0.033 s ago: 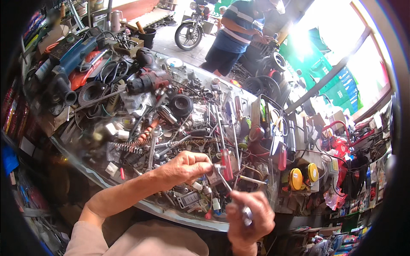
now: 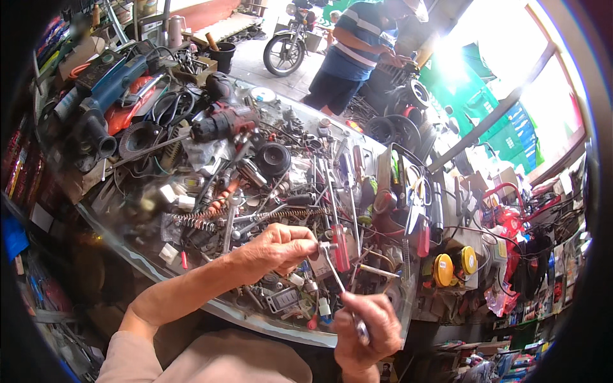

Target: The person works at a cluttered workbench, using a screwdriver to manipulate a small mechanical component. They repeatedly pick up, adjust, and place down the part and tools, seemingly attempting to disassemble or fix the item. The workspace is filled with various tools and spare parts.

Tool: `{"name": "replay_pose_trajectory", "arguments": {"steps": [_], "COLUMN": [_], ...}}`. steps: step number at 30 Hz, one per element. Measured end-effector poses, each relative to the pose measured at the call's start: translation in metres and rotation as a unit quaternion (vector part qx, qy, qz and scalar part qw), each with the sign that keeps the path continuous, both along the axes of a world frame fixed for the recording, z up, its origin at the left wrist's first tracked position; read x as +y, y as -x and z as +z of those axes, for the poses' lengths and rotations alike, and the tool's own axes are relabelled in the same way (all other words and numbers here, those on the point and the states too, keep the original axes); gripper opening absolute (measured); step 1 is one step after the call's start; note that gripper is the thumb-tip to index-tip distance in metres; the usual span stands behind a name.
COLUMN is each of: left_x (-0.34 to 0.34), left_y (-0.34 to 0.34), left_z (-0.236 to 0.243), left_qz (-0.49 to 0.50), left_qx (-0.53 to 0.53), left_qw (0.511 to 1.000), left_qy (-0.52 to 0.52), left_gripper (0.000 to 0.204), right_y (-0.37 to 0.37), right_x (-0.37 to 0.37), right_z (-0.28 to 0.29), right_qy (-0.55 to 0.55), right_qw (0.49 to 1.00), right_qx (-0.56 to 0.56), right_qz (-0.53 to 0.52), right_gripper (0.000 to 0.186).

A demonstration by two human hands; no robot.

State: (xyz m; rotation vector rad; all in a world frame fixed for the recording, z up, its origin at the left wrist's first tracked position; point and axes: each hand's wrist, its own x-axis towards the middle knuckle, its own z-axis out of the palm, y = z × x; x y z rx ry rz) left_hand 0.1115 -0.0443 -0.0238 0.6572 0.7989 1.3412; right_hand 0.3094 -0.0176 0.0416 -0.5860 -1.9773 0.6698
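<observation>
Over the cluttered bench, my left hand [image 2: 276,251] is closed in a pinch on a small metal piece [image 2: 328,245], most of it covered by the fingers. My right hand [image 2: 368,327] is wrapped around the lower end of a silver wrench [image 2: 334,273]. The wrench slants up to the left, and its head meets the small piece at my left fingertips. Just beyond lies a screwdriver with a clear red handle [image 2: 341,246]. A grey metal cover [image 2: 281,300] lies below my left wrist.
Loose parts, springs and tools crowd the glass-topped bench [image 2: 153,265]. A red-black power drill [image 2: 223,121] and a blue grinder [image 2: 118,83] lie at the far left. Scissors [image 2: 416,204] and yellow round tins [image 2: 443,269] are on the right. A person [image 2: 351,57] stands beyond, near a motorcycle [image 2: 286,51].
My right hand has shifted slightly left, swinging the wrench handle with it. My left hand stays nearly where it was, still pinching the small piece.
</observation>
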Motion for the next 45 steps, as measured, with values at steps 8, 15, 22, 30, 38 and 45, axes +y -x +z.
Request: {"name": "replay_pose_trajectory", "arguments": {"steps": [8,15,22,30,38,45], "left_x": [-0.007,-0.003,-0.002,0.001,0.001,0.002], "left_y": [0.001,0.003,0.0,0.005,0.003,-0.001], "left_z": [0.007,0.004,-0.004,0.004,0.003,-0.003], "left_qz": [-0.088,-0.275,-0.163,0.005,-0.008,-0.045], "left_qx": [-0.099,0.131,0.211,-0.038,-0.077,-0.129], "left_qw": [0.986,0.932,0.948,0.999,0.997,0.989], "left_qy": [-0.101,-0.196,-0.173,0.017,-0.01,-0.057], "left_gripper": [0.018,0.026,0.029,0.017,0.017,0.015], "right_y": [-0.013,-0.012,-0.008,-0.011,-0.018,-0.002], "right_x": [0.018,0.063,0.024,-0.012,-0.013,-0.029], "right_z": [-0.04,-0.015,0.024,-0.029,-0.056,-0.065], "right_qy": [0.678,0.544,0.258,0.152,0.455,0.276], "right_qw": [0.575,0.784,0.962,0.983,0.814,0.913], "right_qx": [0.437,0.224,0.092,0.097,0.36,0.298], "right_qz": [0.132,0.197,0.012,-0.036,0.038,0.033], "right_gripper": [0.038,0.025,0.019,0.032,0.031,0.033]}}
